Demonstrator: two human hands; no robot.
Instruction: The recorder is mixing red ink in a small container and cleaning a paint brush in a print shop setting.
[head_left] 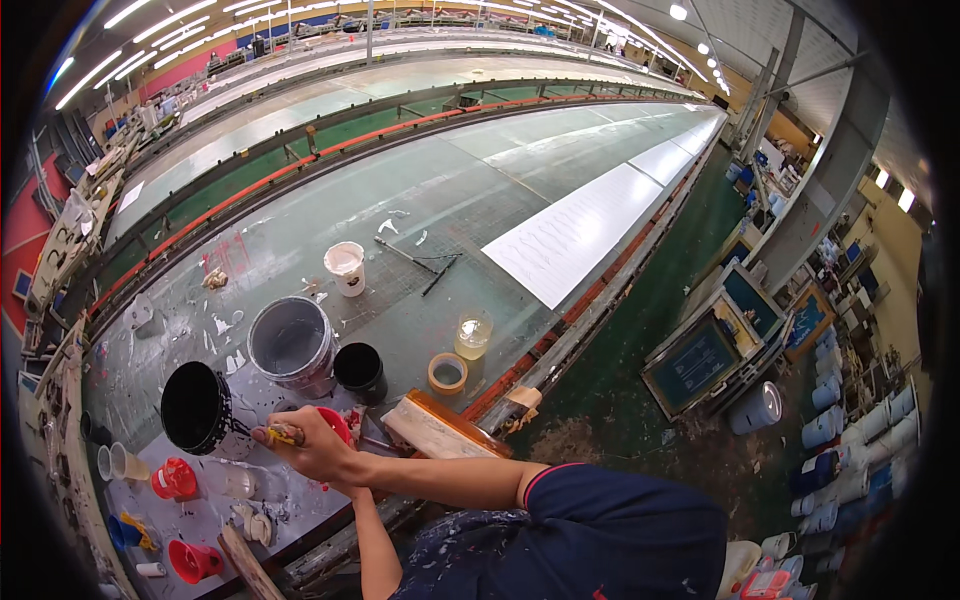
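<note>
One forearm [377,545] lies nearest me; the left hand at its end is hidden, so I can't tell its grip. Beyond, the right hand [314,447] is curled round what looks like a yellow tool [285,433], between red tub [336,424] and black bucket [192,400]. I judge mixing is underway; next calls for a steady wrist

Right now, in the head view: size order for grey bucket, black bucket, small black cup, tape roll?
1. Grey bucket, black bucket: too alike to rank.
2. Small black cup.
3. Tape roll.
</note>
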